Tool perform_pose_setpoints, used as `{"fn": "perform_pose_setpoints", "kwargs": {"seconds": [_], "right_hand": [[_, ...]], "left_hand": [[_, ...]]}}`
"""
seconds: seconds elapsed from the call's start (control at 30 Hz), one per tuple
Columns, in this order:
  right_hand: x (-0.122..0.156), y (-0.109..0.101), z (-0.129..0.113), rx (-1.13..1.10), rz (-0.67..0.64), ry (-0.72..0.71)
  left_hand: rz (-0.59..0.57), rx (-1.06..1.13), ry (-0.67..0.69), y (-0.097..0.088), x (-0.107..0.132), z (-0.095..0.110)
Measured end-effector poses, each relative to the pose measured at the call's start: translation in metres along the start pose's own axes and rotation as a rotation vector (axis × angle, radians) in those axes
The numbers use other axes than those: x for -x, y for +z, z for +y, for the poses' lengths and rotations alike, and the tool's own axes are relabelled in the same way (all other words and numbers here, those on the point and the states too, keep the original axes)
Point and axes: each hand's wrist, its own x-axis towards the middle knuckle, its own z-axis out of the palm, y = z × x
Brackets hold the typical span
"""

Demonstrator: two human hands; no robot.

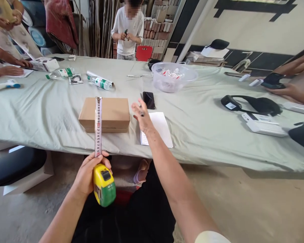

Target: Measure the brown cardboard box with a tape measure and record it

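My left hand (91,170) grips a yellow and green tape measure (104,185) by its front end and blade. The blade (98,135) is pulled out and runs away from me across the top of a closed brown cardboard box (114,113), its metal end at the box's far edge. To the right of the box, my right hand (144,118) is raised over white paper (160,126) with some print or writing at its left side. A slim dark-ended pen (142,113) shows end-on among its fingers. A black phone (149,100) lies just beyond that hand.
The cloth-covered table (197,125) carries two water bottles (100,82), a clear plastic basin (164,79) holding packets, a black head strap device (250,104) and a white and blue thermometer gun (6,85). Other people stand or sit around it. A black-seated stool (17,165) stands at left.
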Motion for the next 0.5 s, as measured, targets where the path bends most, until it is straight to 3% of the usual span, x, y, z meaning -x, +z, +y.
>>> {"fn": "perform_pose_setpoints", "kwargs": {"seconds": [0.1, 0.17, 0.5], "right_hand": [[0.008, 0.027, 0.008, 0.03, -0.079, 0.09], [0.019, 0.032, 0.012, 0.026, -0.116, 0.055], [0.095, 0.03, 0.031, 0.203, -0.062, -0.414]], "left_hand": [[-0.048, 0.04, -0.043, 0.013, 0.001, -0.006], [-0.053, 0.044, -0.056, 0.014, 0.003, -0.007], [-0.059, 0.005, -0.055, 0.017, 0.011, -0.012]]}}
